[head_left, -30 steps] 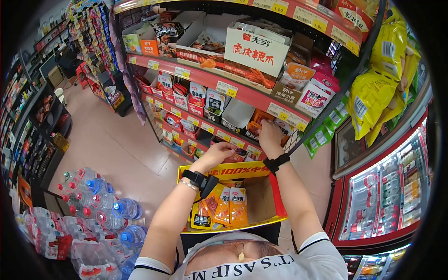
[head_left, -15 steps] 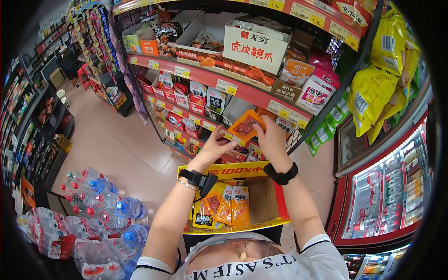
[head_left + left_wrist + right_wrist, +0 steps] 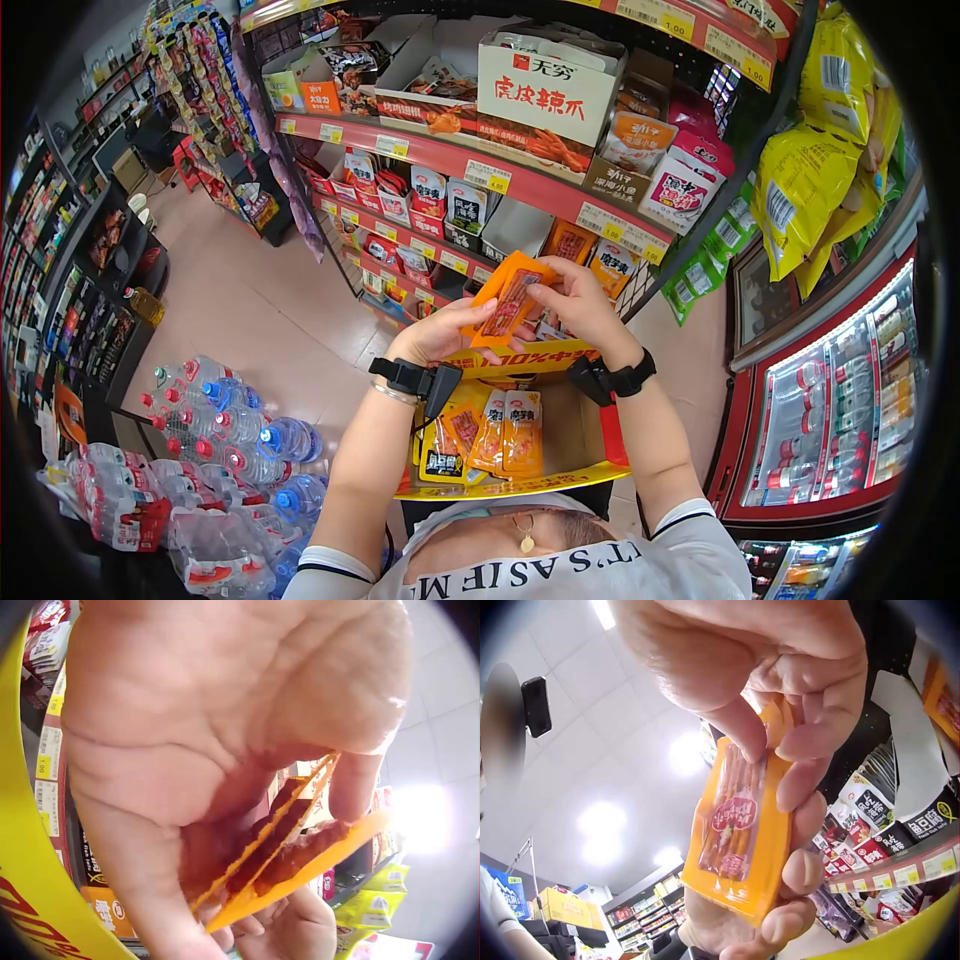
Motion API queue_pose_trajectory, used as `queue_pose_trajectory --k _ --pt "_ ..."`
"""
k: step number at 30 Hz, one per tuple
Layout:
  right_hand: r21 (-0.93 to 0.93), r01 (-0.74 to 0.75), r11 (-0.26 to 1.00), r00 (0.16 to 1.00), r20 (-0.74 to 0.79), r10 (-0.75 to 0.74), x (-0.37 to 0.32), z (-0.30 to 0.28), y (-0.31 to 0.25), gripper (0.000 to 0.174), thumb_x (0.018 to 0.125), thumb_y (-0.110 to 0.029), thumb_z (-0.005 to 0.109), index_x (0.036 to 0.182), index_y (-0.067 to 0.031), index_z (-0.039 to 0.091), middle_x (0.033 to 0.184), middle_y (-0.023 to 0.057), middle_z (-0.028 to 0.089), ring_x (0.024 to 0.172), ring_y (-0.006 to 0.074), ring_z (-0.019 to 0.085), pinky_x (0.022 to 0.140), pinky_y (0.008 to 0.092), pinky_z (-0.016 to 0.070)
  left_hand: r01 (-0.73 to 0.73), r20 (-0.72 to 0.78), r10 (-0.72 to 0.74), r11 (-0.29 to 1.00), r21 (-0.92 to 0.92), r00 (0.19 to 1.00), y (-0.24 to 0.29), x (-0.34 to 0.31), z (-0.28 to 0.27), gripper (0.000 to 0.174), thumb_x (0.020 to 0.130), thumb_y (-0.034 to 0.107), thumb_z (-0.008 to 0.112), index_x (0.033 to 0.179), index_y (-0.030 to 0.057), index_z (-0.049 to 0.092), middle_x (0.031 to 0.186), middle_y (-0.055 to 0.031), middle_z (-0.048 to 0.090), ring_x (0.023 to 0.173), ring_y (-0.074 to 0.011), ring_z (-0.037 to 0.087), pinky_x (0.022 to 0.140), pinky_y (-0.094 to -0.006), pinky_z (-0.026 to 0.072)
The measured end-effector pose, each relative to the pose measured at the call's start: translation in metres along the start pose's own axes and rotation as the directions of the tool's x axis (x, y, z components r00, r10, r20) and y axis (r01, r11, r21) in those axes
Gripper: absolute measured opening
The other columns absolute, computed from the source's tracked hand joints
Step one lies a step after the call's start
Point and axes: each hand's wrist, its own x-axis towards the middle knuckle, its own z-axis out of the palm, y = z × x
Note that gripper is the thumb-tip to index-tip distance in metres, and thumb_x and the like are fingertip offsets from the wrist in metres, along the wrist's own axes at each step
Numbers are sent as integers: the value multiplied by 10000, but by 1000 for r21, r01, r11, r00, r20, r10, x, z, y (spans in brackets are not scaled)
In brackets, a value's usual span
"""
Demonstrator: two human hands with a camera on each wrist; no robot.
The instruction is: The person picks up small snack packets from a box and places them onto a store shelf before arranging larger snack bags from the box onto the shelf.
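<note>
Orange snack packets (image 3: 510,302) with clear windows over reddish strips are held between both hands, just above the yellow display carton (image 3: 575,425). My left hand (image 3: 438,330) grips their lower part between thumb and fingers; in the left wrist view more than one packet edge (image 3: 274,840) shows in its grasp. At the top end, my right hand (image 3: 588,305) pinches the front packet (image 3: 739,825), its thumb on the window. Below, the carton contains several orange and yellow packets (image 3: 522,430) lying toward its left side.
Ahead stands a snack rack with red shelf edges (image 3: 450,165) and a large white box (image 3: 545,95). Bottled water packs (image 3: 240,430) cover the floor at left. Yellow bags (image 3: 805,190) hang at right above a lit drinks cooler (image 3: 830,400).
The right hand has taken orange packets from a shelf box and brought them back toward the body. My left hand has come up and now grips them too.
</note>
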Motion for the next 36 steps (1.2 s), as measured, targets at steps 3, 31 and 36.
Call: queue_pose_trajectory --k 3,31,36 --pt "78 -15 997 1000 -10 16 -2 -1 -4 304 857 -131 591 1120 14 540 830 20 619 607 61 539 546 205 432 -7 -32 8 1000 19 999 3 -1 3 544 903 445 459 1287 61 421 1155 -144 567 1021 -231 583 732 -318 517" --pt "50 -3 999 970 -241 15 0 -3 -1 181 838 -97 607 975 20 624 812 33 636 696 59 561 605 201 447 -28 -304 21 999 -21 953 -5 5 7 394 941 274 460 1275 69 420 1182 -82 541 1006 -205 577 728 -344 543" --pt "73 36 997 965 -262 -16 0 -3 1 176 837 -71 599 983 24 620 858 44 638 737 67 574 667 208 459 -34 -308 21 999 -36 951 -5 5 5 400 918 270 509 1252 62 438 1152 -74 557 995 -187 578 724 -343 542"
